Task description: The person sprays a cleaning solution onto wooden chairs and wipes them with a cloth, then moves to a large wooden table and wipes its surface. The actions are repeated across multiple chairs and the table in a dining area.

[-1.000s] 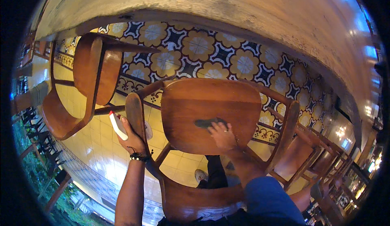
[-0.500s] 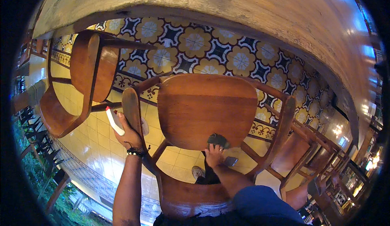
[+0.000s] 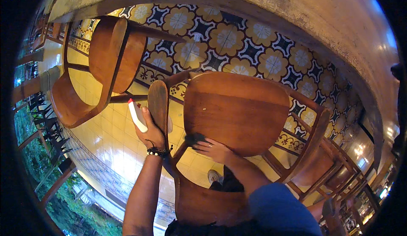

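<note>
Patterned tiles [image 3: 229,39] lie beyond the chair seat [image 3: 237,117]. Left of that seat, beside the armrest [image 3: 158,102], the left grip [image 3: 149,134] holds a spray bottle [image 3: 137,117], apparently out of the way; at the seat's near-left edge, the right grip [image 3: 215,151], outstretched, holds a dark cloth [image 3: 194,140], seemingly for reach.

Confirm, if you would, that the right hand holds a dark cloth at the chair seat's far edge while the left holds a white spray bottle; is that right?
Not quite: the head view shows the dark cloth in the right hand at the near edge of the chair seat, not its far one. The left hand does hold a white spray bottle.
</note>
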The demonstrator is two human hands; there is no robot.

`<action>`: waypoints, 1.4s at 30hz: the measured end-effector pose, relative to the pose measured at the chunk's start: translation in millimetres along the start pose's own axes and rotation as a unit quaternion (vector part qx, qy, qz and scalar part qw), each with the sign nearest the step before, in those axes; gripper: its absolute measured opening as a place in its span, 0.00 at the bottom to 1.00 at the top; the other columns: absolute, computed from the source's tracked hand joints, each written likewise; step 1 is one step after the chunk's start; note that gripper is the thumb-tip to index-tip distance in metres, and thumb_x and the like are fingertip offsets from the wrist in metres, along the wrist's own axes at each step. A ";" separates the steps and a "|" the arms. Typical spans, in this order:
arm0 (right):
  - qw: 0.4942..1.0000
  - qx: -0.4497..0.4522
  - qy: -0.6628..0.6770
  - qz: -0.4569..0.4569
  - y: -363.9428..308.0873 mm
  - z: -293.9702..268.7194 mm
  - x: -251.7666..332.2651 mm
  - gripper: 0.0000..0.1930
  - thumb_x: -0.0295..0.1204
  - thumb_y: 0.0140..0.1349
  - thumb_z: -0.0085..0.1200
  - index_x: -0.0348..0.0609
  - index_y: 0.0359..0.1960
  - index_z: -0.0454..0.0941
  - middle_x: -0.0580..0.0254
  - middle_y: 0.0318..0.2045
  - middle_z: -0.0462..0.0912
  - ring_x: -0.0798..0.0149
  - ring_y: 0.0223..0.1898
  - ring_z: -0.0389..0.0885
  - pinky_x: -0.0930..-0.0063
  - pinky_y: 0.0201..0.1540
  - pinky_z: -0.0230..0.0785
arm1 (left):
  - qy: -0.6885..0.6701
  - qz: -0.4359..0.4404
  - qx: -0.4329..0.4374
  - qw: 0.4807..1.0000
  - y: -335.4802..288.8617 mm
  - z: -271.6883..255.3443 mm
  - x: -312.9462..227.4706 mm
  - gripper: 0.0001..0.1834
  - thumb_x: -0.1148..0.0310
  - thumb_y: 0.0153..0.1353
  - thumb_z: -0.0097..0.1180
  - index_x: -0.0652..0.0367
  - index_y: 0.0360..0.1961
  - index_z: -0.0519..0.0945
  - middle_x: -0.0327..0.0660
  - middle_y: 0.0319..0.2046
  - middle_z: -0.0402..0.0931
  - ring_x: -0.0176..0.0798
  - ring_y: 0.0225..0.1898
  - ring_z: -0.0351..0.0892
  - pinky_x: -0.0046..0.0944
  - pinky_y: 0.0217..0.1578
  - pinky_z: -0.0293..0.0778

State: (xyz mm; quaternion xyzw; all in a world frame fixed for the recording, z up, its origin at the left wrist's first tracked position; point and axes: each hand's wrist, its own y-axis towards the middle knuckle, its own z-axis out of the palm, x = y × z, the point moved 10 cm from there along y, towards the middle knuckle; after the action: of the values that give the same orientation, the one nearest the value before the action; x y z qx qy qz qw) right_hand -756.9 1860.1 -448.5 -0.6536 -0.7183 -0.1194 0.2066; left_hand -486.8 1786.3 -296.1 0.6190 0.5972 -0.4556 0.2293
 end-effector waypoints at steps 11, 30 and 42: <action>0.591 -0.213 -0.104 0.771 -176.4 -129.0 -259.0 0.32 0.41 0.71 0.48 0.48 0.75 0.61 0.43 0.75 0.62 0.38 0.74 0.58 0.27 0.70 0.48 | 0.068 0.066 -0.035 0.995 -2.4 -4.5 -15.5 0.31 0.52 0.74 0.57 0.66 0.67 0.73 0.52 0.58 0.79 0.48 0.58 0.79 0.46 0.61 0.72; 0.907 -0.029 0.415 0.057 -86.2 68.6 17.4 0.05 0.29 0.58 0.58 0.44 0.26 0.77 0.57 0.33 0.82 0.56 0.44 0.81 0.61 0.60 0.71 | -0.013 -0.023 -0.012 1.000 -5.6 0.1 -1.4 0.32 0.49 0.72 0.60 0.66 0.63 0.75 0.48 0.52 0.81 0.42 0.49 0.81 0.42 0.53 0.76; 0.829 0.119 0.499 0.220 -32.3 -33.8 69.4 0.08 0.23 0.55 0.53 0.44 0.36 0.81 0.56 0.29 0.85 0.57 0.30 0.82 0.61 0.34 0.72 | 0.067 0.049 -0.015 0.996 -1.9 0.8 -21.5 0.34 0.45 0.72 0.57 0.66 0.63 0.75 0.53 0.52 0.83 0.50 0.51 0.82 0.47 0.54 0.76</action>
State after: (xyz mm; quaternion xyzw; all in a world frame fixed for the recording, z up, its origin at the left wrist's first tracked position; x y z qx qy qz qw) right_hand -788.2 1903.1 -384.0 -0.6161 -0.3630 -0.2940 0.6342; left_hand -486.1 1774.6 -278.0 0.6729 0.5870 -0.3922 0.2207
